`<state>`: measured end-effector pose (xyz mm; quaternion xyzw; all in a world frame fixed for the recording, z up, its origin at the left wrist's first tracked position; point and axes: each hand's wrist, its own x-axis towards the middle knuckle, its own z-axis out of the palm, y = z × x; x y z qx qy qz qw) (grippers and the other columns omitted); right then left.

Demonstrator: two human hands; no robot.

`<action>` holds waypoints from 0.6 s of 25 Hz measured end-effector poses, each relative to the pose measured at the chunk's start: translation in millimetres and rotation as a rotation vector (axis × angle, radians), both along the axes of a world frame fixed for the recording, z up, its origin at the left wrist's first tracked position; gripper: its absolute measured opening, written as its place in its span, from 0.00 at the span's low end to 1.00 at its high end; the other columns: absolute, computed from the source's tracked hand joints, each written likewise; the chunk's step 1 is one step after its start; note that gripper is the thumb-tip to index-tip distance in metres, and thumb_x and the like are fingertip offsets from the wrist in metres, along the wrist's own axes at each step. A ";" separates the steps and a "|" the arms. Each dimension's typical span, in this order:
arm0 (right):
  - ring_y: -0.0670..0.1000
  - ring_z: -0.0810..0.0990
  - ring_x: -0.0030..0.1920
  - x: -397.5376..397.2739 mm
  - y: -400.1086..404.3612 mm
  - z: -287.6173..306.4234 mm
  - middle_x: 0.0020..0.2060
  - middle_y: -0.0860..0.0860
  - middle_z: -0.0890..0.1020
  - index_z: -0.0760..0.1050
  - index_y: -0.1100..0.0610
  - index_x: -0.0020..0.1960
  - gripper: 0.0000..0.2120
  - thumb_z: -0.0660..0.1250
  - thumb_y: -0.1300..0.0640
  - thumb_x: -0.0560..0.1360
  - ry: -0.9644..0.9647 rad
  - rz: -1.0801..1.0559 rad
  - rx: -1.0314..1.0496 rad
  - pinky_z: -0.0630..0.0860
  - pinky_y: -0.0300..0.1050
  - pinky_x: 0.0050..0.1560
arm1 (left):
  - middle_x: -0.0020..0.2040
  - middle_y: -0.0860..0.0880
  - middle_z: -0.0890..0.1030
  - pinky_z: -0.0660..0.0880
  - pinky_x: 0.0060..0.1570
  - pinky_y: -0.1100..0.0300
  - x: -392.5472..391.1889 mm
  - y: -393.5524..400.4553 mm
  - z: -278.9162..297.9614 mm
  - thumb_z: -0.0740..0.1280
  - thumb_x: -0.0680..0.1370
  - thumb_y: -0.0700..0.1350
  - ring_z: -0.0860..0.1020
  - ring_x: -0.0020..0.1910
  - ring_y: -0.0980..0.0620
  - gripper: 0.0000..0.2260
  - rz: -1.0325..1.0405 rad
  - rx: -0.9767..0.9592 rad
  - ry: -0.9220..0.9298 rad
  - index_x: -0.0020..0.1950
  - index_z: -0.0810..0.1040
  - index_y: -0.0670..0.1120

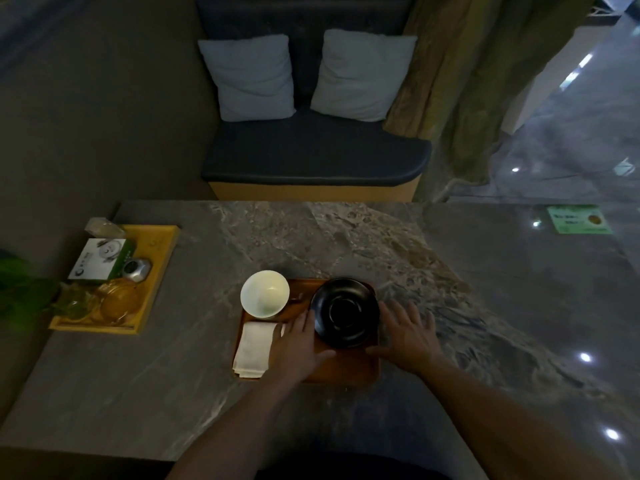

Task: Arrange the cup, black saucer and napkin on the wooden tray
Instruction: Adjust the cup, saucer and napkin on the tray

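marble table (346,237), mid-frame: both hands, left hand (298,344) and right hand (405,336), were spread loose, empty, flanking black saucer (344,311) on wooden tray (343,370); guess it needed nudging next.

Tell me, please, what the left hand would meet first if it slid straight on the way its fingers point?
Probably the black saucer: the left hand points up and slightly right, fingertips already at its left rim. Depth is unclear, so it might pass between the saucer and the white cup.

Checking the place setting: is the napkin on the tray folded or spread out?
Folded. The white napkin lies as a compact rectangle with layered edges at the wooden tray's left end.
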<state>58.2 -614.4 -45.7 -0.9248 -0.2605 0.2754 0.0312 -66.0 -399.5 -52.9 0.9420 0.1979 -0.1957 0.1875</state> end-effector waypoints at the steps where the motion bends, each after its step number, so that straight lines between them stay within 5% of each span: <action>1: 0.61 0.40 0.77 3.5 4.2 -2.1 0.79 0.51 0.46 0.38 0.45 0.77 0.52 0.61 0.25 0.66 0.019 -0.004 -0.011 0.41 0.72 0.71 | 0.81 0.49 0.51 0.48 0.76 0.44 1.4 -3.7 -2.9 0.63 0.72 0.70 0.53 0.79 0.46 0.45 0.026 -0.004 0.014 0.80 0.45 0.51; 15: 0.62 0.37 0.77 15.8 17.9 -25.7 0.79 0.51 0.42 0.34 0.39 0.75 0.58 0.65 0.23 0.60 0.121 -0.110 0.019 0.40 0.71 0.71 | 0.81 0.47 0.52 0.47 0.76 0.45 12.9 -2.0 -14.0 0.68 0.69 0.69 0.51 0.79 0.47 0.50 0.114 -0.017 -0.041 0.79 0.47 0.49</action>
